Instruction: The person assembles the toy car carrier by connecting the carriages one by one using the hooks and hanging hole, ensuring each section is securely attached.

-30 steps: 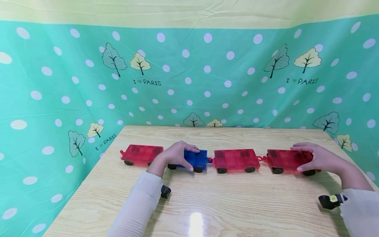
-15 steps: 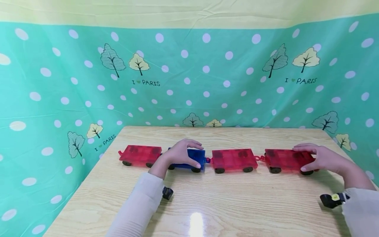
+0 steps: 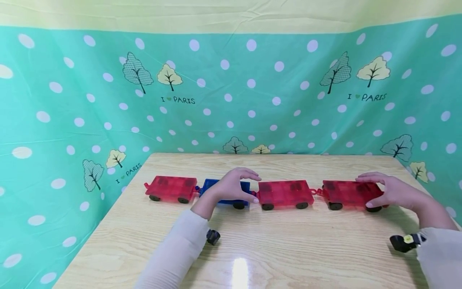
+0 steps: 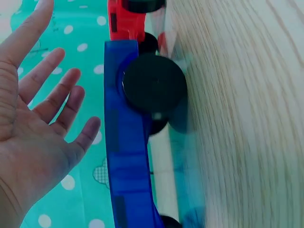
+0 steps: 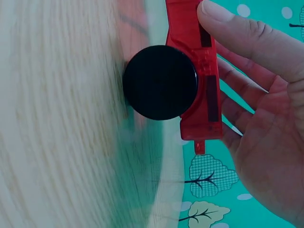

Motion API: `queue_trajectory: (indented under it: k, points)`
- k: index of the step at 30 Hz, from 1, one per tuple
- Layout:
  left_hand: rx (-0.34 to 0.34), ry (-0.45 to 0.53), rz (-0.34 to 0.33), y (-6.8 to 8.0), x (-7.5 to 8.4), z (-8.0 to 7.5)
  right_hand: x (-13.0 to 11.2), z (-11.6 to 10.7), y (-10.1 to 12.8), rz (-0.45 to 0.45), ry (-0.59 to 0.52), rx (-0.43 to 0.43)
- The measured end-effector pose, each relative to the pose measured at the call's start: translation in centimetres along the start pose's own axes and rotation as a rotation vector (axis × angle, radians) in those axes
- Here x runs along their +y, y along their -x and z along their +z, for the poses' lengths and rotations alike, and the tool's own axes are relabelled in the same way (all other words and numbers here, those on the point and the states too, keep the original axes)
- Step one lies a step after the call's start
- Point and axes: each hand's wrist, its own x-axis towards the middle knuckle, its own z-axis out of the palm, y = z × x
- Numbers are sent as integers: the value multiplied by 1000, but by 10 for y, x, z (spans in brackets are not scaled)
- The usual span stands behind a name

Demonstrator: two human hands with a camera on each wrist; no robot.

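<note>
Head view shows four toy wagons in a row across the wooden table (image 3: 274, 249), from left to right a red wagon (image 3: 171, 188), a blue wagon (image 3: 225, 192), a second red wagon (image 3: 286, 193) and a third red wagon (image 3: 349, 193). The left hand (image 3: 234, 187) is over the blue wagon with its fingers spread and nearly straight; left wrist view shows the open palm (image 4: 33, 137) apart from the blue wagon's (image 4: 126, 156) top, a gap of green backdrop between them, so it holds nothing. The right hand (image 3: 388, 192) is at the far end of the third red wagon. In right wrist view its thumb (image 5: 247, 35) presses the red wagon's (image 5: 199, 80) edge just above a black wheel (image 5: 160, 81), and the fingers curve behind the body, so it seems to grip the wagon, though the fingertips are hidden. The first red wagon sits close against the blue one, and small hooks link the blue, second and third wagons. A green dotted cloth (image 3: 252, 92) with trees hangs behind the table.
</note>
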Motion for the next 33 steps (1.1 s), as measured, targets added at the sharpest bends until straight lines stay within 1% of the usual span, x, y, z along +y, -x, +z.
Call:
queue_trajectory:
  k: [6, 13, 16, 19, 23, 27, 33]
  points:
    - [-7, 28, 21, -4, 6, 4, -3, 4, -2, -44, 16, 27]
    - [-15, 30, 43, -8, 13, 8, 0, 7, -3, -57, -32, 53]
    - [-12, 33, 47, -9, 16, 9, -3, 7, -4, -67, -29, 39]
    - [-11, 47, 57, -11, 17, 11, -7, 7, -6, -61, -21, 31]
    - [-7, 58, 63, -14, 21, 14, -14, 7, -6, -46, -39, 5]
    - [2, 60, 45, -18, 26, 18, -21, 7, -8, -32, -63, -37]
    - [18, 60, 21, -22, 31, 26, -24, 7, -12, -17, -48, -61]
